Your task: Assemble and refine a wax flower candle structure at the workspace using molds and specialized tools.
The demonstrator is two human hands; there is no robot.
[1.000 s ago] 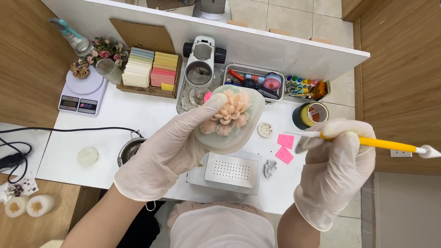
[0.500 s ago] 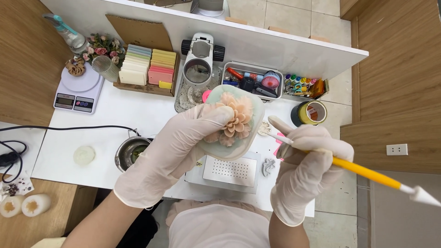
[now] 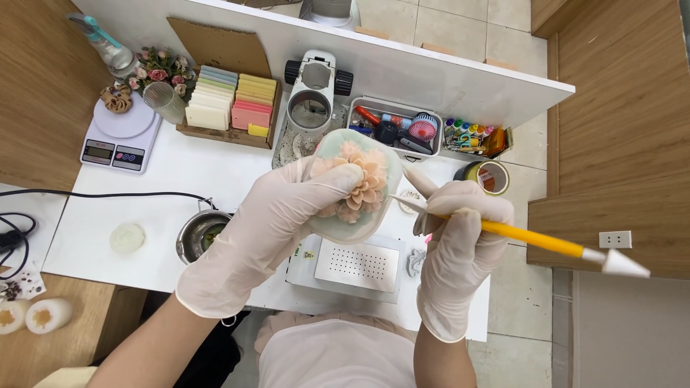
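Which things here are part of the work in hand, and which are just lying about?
In hand:
left hand holding the pale green soap with a peach flower
right hand holding the yellow-handled tool

Lying about:
kitchen scale
box of coloured bars
tape roll
small metal pot

- Pale green soap block (image 3: 338,221): rounded and oval, raised above the white table, its face turned up to the camera.
- Peach flower (image 3: 365,179): carved in layered petals on the block's face.
- Yellow-handled tool (image 3: 528,239): long and slim, white cone at its outer end, thin tip touching the flower's right edge.
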